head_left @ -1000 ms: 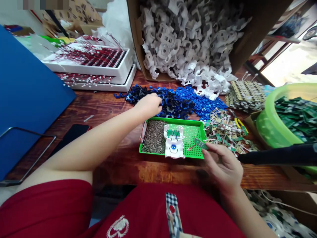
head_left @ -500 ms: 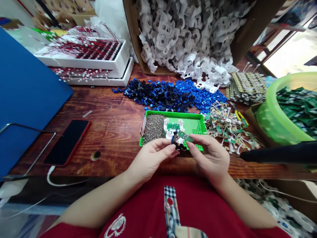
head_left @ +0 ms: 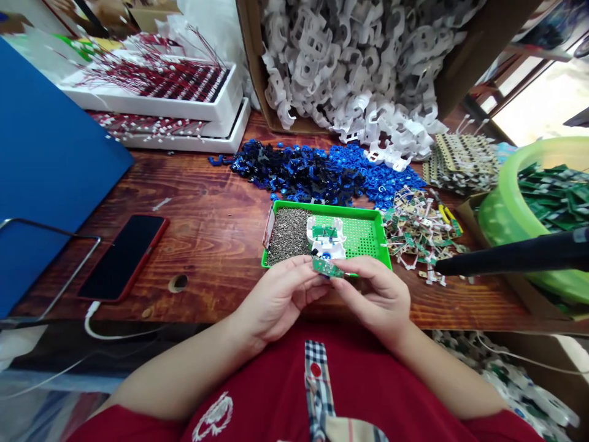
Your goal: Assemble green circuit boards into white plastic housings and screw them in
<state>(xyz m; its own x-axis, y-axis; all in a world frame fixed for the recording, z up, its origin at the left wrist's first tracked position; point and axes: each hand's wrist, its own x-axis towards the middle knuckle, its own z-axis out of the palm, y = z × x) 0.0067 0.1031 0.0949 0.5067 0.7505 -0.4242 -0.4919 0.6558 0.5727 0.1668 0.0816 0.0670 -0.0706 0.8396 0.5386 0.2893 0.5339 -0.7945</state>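
Observation:
In front of my body both hands meet over the near edge of a green tray [head_left: 384, 236]. The thumb and forefinger of my right hand [head_left: 380, 298] pinch the right end of a small green circuit board [head_left: 327, 268]. My left hand [head_left: 283, 298] has its fingers curled around a black plastic part [head_left: 315, 252], mostly hidden behind the board. The board's left end lies against my left fingertips. Just beyond stands a white plastic housing [head_left: 341, 230] with a green board and a blue round piece in it.
Small metal screws [head_left: 289, 233] fill the tray's left side. Behind it lie black and blue plastic parts [head_left: 299, 172] and a box of white housings [head_left: 322, 67]. Wired boards [head_left: 414, 227] and a green tub [head_left: 501, 202] are at right. A phone [head_left: 122, 258] lies left; a black bar [head_left: 506, 255] juts in.
My right hand has moved left, bringing the circuit board over the black plastic part in my left hand. The black part is now mostly covered. The view has shifted slightly.

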